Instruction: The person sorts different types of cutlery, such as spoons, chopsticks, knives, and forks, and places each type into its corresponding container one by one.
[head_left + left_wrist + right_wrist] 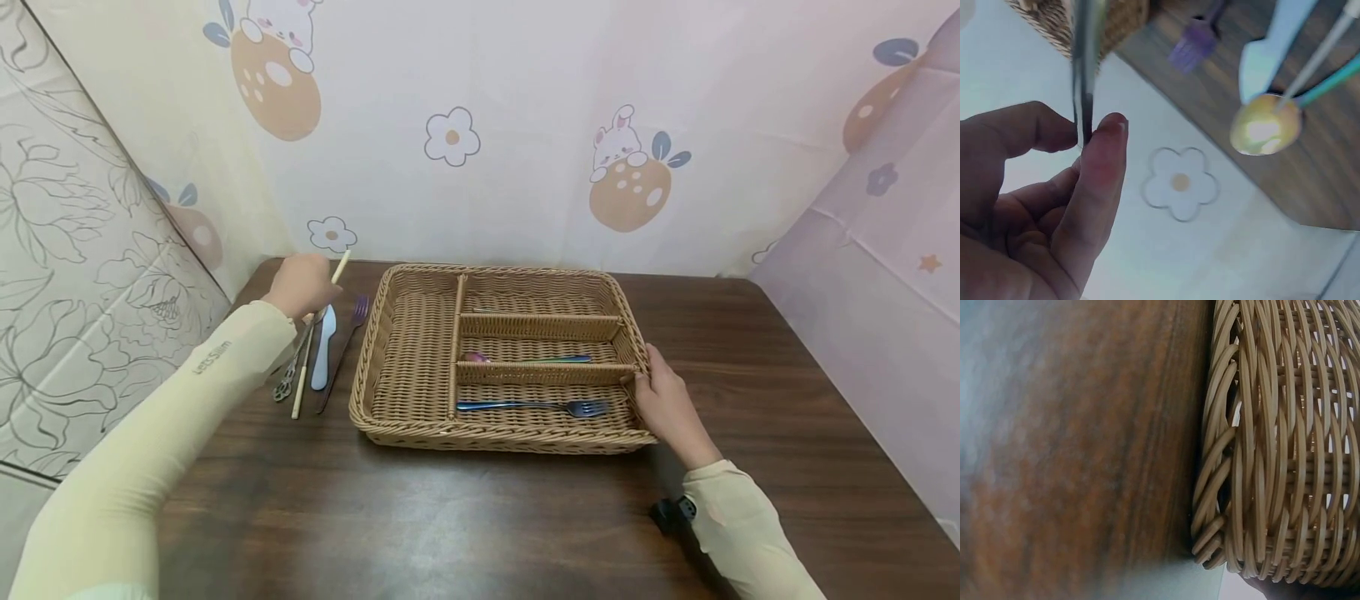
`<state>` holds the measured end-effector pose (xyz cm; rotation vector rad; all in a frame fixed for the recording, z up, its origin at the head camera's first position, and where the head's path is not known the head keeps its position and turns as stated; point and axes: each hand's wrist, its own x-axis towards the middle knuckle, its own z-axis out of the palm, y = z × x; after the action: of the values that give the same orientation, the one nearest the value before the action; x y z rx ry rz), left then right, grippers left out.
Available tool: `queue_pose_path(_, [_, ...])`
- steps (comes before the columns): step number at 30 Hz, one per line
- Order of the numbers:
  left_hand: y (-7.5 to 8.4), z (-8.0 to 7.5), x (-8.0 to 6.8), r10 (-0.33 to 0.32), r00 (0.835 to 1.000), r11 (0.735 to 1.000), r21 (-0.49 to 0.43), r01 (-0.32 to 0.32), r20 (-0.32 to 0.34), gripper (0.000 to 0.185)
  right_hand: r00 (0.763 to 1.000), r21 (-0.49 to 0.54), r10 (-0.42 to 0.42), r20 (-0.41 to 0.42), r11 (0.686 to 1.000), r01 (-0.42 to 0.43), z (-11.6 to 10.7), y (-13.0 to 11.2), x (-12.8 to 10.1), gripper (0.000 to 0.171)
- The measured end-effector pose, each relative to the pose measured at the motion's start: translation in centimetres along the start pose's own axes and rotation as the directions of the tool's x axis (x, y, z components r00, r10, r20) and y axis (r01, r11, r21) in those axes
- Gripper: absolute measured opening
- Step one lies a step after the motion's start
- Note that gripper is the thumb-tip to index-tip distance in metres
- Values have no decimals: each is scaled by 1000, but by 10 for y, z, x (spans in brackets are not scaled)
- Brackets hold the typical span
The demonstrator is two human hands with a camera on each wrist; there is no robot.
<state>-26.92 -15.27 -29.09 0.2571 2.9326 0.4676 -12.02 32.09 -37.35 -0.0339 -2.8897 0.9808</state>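
While the left hand (pixel 302 285) hovered over the cutlery at the table's (pixel 465 517) far left, it pinched a thin stick (pixel 340 268) between thumb and fingertip (pixel 1107 134), its tip tilted up toward the wall. Below it lay a pale blue knife (pixel 323 350), a purple fork (pixel 358 312), a cream stick (pixel 302 379) and an ornate metal handle (pixel 285 385), all just beside the basket (pixel 408 367). The right hand (pixel 667 408) gripped the basket's right rim, fingers curled over the wicker. Inside, a blue fork (pixel 532 407) lay in the nearest compartment and a spoon (pixel 525 359) in the middle one.
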Motion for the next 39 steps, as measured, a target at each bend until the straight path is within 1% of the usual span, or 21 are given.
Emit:
queue_pose_path(3, [14,-1,2,17,1000,1000,23,-17,6,19,1000,-1,6,1,1000,-6,-1,0,0,52])
queue_pose_path(8, [30,0,9,69,997,995,69,-67,-19,16,1000,2,18,16,1000,-18,-1,0,-1,53])
queue_pose_path(11, [37,0,12,112,993,990,93,-107,-46,19,1000,1,21,22,1000,-21,-2,0,-1,53])
queue_pose_path(12, [40,0,13,135,989,986,108,-129,-55,19,999,1,22,24,1000,-22,-2,0,-1,53])
queue_pose_path(14, [45,1,15,166,984,981,112,-158,-64,20,999,-2,25,29,1000,-25,-3,-2,-1,53])
queue_pose_path(18, [56,1,18,205,977,975,91,-200,-51,20,999,-1,26,33,1000,-26,-4,-2,-1,53])
queue_pose_path(22, [69,2,21,217,975,974,77,-213,-51,18,999,2,22,33,1000,-22,-4,-3,-1,53])
queue_pose_path(27, [85,7,26,265,962,962,86,-259,-68,16,999,5,16,33,1000,-16,-4,-5,-2,53])
queue_pose_path(32, [102,11,34,326,943,942,114,-317,-70,16,999,6,25,39,1000,-26,-3,-4,-2,53])
queue_pose_path(34, [109,13,38,355,933,930,132,-345,-65,16,999,7,31,43,999,-31,-3,-3,-2,53])
queue_pose_path(39, [128,17,47,407,912,904,161,-395,-53,31,999,10,33,43,999,-33,-4,-2,-2,53])
